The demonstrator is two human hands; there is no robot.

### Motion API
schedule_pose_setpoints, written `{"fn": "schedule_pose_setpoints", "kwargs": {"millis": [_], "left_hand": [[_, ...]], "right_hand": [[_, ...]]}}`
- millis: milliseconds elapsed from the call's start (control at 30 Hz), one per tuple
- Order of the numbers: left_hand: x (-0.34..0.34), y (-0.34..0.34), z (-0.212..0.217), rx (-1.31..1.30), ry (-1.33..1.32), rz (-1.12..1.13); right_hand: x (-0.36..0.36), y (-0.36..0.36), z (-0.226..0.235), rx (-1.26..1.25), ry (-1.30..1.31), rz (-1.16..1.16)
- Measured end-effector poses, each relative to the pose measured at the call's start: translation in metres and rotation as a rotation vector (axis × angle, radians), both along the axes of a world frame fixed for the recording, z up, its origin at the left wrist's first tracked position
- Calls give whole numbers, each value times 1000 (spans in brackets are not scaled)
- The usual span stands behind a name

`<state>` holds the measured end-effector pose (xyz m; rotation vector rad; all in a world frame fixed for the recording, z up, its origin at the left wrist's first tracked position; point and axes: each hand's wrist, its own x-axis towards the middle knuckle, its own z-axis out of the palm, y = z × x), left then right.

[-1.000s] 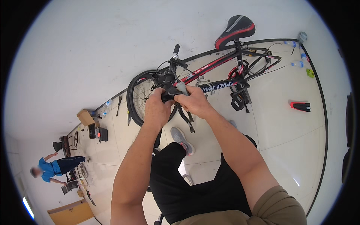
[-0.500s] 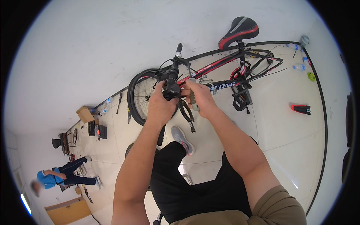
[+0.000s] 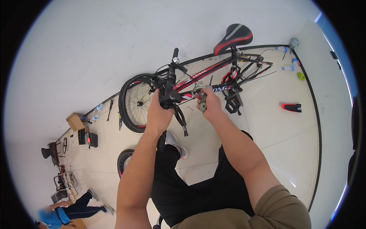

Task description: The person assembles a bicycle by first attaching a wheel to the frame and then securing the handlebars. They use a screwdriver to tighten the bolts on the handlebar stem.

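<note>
A black and red bicycle frame [image 3: 206,74] leans along the wall in front of me. My left hand [image 3: 159,116] is closed around the black stem area of its handlebar [image 3: 170,84], the fingers partly hidden behind it. Just to the right, beside the frame's lower tube, my right hand [image 3: 211,102] grips a grey-green folding hex key set [image 3: 203,102]. A thin dark rod shows just above that hand. The front fork [image 3: 180,119] hangs below the handlebar with no wheel between its legs.
A spoked wheel [image 3: 139,103] leans on the wall at left; another tyre [image 3: 122,162] lies by my left forearm. Tools, a cardboard box [image 3: 75,123] and a dark case [image 3: 91,139] lie farther left. A person in blue [image 3: 57,213] is at lower left. A red-black object [image 3: 291,107] lies right.
My right hand has drawn back from the handlebar stem with the hex key set, over to the frame's lower tube. The left hand stays on the stem. The person at left has moved.
</note>
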<state>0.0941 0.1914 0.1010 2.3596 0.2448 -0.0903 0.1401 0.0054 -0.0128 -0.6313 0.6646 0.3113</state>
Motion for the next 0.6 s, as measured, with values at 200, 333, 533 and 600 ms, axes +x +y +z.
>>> {"fn": "schedule_pose_setpoints", "kwargs": {"millis": [200,333,533,600], "left_hand": [[-7,-14,-7,-271,24,108],[-11,-20,-2,-415,7,233],[-14,-42,-26,-534,-119,281],[-19,-52,-11,-530,-154,264]], "right_hand": [[-40,-8,26,-68,-87,30],[-89,-25,40,-16,-196,206],[-149,2,121,-171,-128,247],[-151,5,127,-234,-159,253]]}}
